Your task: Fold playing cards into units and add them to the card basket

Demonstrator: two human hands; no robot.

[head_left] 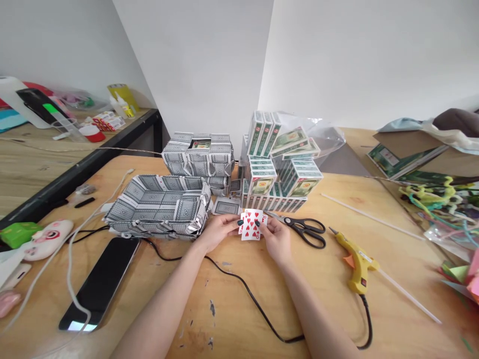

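Note:
Both of my hands pinch a few overlapping playing cards (251,230), held face up just above the table; the top one is a red nine of hearts. My left hand (220,230) closes on their left edge, thumb on top. On the right edge, my right hand (276,237) grips the same cards, its thumb also on the face. To the left stands an open tray built of folded cards (149,202), with patterned grey backs outward. Behind it is a boxy card structure (202,154). A stack of boxed card decks (279,169) rises just beyond my hands.
Black-handled scissors (307,230) lie right of my right hand. Farther right is a yellow glue gun (357,262) with a glue stick in its rear; its black cord crosses under my forearms. A black phone (101,281) and white cable lie left. A loose card stack (226,206) rests behind my left hand.

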